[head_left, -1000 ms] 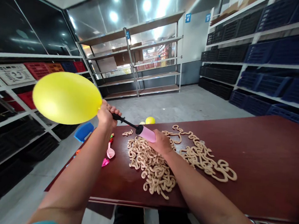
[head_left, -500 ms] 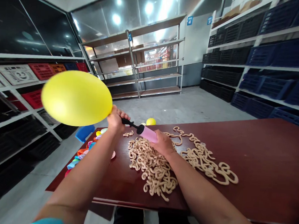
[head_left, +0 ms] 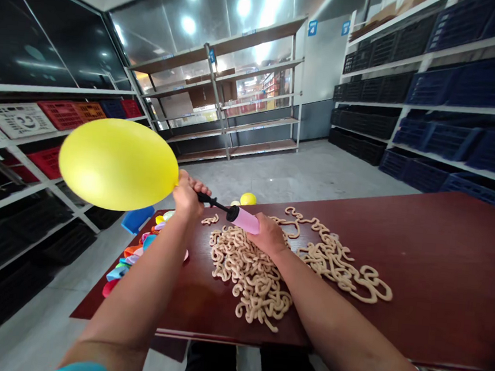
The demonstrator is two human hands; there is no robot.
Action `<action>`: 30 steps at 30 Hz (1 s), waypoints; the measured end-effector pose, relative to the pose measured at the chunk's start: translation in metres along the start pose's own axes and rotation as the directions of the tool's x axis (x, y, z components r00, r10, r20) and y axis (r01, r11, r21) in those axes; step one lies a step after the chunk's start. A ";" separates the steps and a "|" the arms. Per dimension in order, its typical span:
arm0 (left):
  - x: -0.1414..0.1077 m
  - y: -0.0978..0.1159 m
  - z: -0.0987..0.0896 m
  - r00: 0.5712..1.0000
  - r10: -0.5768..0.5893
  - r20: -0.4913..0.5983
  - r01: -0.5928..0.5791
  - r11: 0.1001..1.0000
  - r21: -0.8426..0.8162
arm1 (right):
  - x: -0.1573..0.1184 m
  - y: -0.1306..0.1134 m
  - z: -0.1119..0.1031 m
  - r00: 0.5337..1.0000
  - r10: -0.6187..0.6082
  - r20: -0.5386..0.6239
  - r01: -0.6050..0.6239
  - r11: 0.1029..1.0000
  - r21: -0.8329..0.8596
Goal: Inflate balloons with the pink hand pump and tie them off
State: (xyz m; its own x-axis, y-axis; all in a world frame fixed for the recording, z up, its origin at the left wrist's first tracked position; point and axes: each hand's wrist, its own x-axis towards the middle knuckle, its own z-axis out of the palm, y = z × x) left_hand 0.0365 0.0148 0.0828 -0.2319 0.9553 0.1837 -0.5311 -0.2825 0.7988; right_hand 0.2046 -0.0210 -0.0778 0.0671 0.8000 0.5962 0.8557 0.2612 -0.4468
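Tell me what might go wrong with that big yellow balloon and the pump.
The big yellow balloon might slip loose and lose air if the left hand eases off its narrow end. It looks well swollen, so more air could burst it. The right hand, holding the pump by the tan cords, could knock some aside.

Pink pump (head_left: 246, 220) partly hidden by right hand (head_left: 268, 234)

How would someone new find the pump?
Find the dark red table, then the beige heap on it. By the heap's far end, the right hand holds the pump. It's the straight pink tube with a black end, unlike the curly heap or yellow balloon.
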 end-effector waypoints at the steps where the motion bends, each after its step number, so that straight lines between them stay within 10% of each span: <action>1: -0.005 -0.013 0.003 1.000 -0.021 -0.012 0.021 1.000 -0.007 | 0.000 0.000 0.000 1.000 0.003 -0.002 -0.003 1.000 -0.002; 7: -0.022 -0.046 0.013 0.996 -0.093 0.003 0.093 0.995 -0.019 | -0.001 -0.002 -0.004 1.000 0.025 0.013 -0.025 1.000 -0.018; 20: 0.021 0.067 -0.007 0.996 0.090 -0.027 -0.089 0.995 0.036 | -0.001 0.003 0.001 1.000 0.002 0.029 -0.003 1.000 0.024; 30: -0.005 -0.018 0.008 0.998 -0.059 -0.030 0.060 0.998 0.025 | -0.003 -0.002 0.001 0.999 0.022 0.036 -0.023 1.000 0.020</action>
State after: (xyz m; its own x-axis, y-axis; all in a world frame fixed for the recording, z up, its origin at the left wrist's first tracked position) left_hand 0.0536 0.0155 0.0720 -0.2248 0.9671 0.1189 -0.5233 -0.2228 0.8225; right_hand 0.2025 -0.0231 -0.0794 0.0672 0.8248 0.5615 0.8436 0.2535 -0.4733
